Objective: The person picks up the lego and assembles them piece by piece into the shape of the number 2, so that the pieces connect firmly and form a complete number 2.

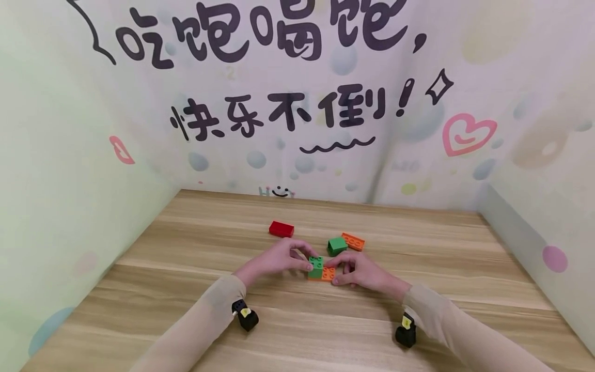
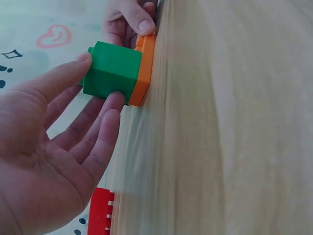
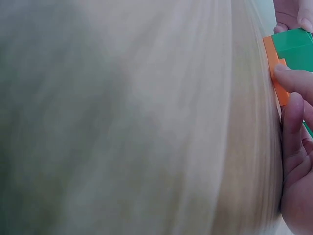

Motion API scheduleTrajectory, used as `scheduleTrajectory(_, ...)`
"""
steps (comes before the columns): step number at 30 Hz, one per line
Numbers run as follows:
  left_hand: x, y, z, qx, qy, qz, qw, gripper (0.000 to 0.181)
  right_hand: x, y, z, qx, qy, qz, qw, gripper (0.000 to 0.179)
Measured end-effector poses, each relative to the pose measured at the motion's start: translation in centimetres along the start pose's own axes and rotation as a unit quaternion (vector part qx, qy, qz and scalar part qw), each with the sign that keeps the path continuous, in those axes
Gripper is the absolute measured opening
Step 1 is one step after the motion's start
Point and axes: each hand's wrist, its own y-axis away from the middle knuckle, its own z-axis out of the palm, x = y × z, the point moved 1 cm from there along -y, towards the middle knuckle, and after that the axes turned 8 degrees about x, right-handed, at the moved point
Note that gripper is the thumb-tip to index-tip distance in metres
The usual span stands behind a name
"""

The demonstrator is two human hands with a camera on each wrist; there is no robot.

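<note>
A green building brick sits on the left end of a flat orange brick, whose bare studs show on the right. The person's left hand holds the green brick between thumb and fingers, clearest in the left wrist view, where its side faces show. At the other end, the right hand pinches the orange brick; its thumb and index finger touch that end. Both bricks rest at the wooden table's surface. Part of the right hand is cut off in the right wrist view.
Behind the hands lies a red brick on the left. A second green brick stands just beyond the right hand, beside another orange flat brick. Printed fabric walls bound the wooden table at the back and sides.
</note>
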Motion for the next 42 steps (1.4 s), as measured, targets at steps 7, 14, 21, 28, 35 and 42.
scheduleTrajectory(7, 0.0, -0.1, -0.3, -0.024, 0.002, 0.016, 0.9996, 0.037, 0.0, 0.0, 0.1, 0.008, 0.004, -0.003, 1.0, 0.037)
scheduleTrajectory(14, -0.3, 0.0, -1.4, -0.005, 0.021, 0.05, 0.9985, 0.044, 0.2, -0.1, 0.1, 0.008, 0.003, -0.003, 1.0, 0.038)
scheduleTrajectory(21, -0.5, -0.3, -3.3, 0.069, -0.01, 0.08, 0.9944, 0.034, 0.2, 0.0, 0.3, 0.005, -0.002, -0.001, 1.0, 0.039)
scheduleTrajectory(28, -0.7, -0.4, -5.4, 0.125, -0.021, 0.065, 0.9898, 0.034, 0.2, 0.0, 0.3, 0.004, -0.008, -0.001, 1.0, 0.039)
scheduleTrajectory(35, -1.2, -1.1, -6.8, 0.155, -0.053, 0.046, 0.9855, 0.037, 0.2, 0.0, 0.2, 0.005, -0.003, 0.0, 1.0, 0.038)
scheduleTrajectory(42, -1.4, -2.2, -7.0, 0.145, -0.082, 0.065, 0.9839, 0.04, 0.1, 0.1, 0.1, 0.007, -0.008, 0.001, 0.9999, 0.038)
